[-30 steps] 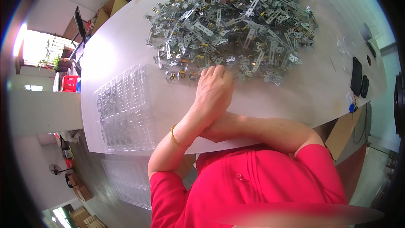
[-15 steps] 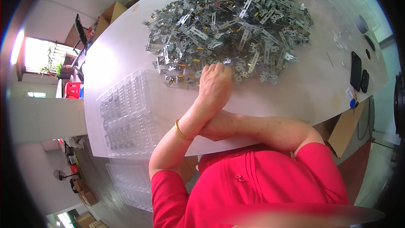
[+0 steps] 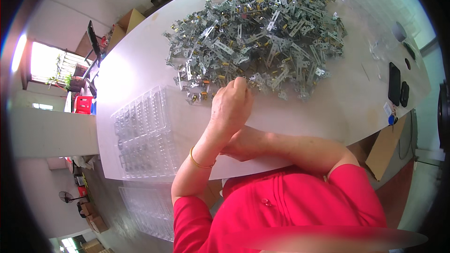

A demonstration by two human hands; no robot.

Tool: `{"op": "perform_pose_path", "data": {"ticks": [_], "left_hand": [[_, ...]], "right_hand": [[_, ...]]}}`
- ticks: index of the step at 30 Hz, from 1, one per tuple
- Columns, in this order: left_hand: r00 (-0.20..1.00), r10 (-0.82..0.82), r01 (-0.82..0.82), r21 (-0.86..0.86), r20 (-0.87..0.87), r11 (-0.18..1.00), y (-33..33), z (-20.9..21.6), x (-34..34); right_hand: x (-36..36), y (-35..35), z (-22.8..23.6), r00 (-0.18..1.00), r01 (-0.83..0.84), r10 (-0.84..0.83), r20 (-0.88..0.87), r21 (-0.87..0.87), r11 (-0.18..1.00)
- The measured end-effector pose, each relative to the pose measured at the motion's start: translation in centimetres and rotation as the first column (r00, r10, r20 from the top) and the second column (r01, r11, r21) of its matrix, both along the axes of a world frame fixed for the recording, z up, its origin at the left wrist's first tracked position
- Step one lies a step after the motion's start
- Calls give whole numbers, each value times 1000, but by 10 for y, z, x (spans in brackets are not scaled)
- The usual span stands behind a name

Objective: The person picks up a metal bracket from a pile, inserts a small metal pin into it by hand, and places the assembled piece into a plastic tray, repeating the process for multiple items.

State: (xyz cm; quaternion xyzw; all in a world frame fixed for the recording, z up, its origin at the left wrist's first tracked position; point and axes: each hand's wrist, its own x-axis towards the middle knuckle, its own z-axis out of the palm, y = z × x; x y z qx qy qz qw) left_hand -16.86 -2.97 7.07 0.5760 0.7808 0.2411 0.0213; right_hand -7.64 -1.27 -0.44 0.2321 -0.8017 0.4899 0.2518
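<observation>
A wide heap of small metal brackets point(image 3: 262, 37), silvery with brass-coloured bits, lies on the white table. At the heap's near edge is my left hand point(image 3: 233, 104), its fingers curled in and a gold bangle point(image 3: 199, 163) on the wrist. Whatever those fingers hold, if anything, is hidden under the hand. My right hand point(image 3: 246, 143) crosses in from the right and rests low, just beneath my left wrist. Its fingers are out of sight behind the left hand and forearm.
Clear plastic compartment trays point(image 3: 143, 136) lie left on the white table point(image 3: 300, 117), with another tray point(image 3: 147, 211) below the table edge. At right are a black phone point(image 3: 394, 84), a small black case point(image 3: 404, 93) and keys with a blue tag point(image 3: 392, 119). Clear plastic sheeting point(image 3: 370, 4) lies far right.
My left hand has shifted slightly left and toward me, its fingers still curled. The whole view has tilted a little, and the right hand stays below the left wrist.
</observation>
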Motion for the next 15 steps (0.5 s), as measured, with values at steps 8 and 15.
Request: {"op": "perform_pose_path", "data": {"ticks": [8,15], "left_hand": [[988,32,-6,169,-150,986,2,-4,-7],[930,158,-279,356,333,892,-1,8,-27]], "right_hand": [[0,15,-6,988,100,-113,107,119,988],[8,33,25,961,80,-88,264,42,996]]}}
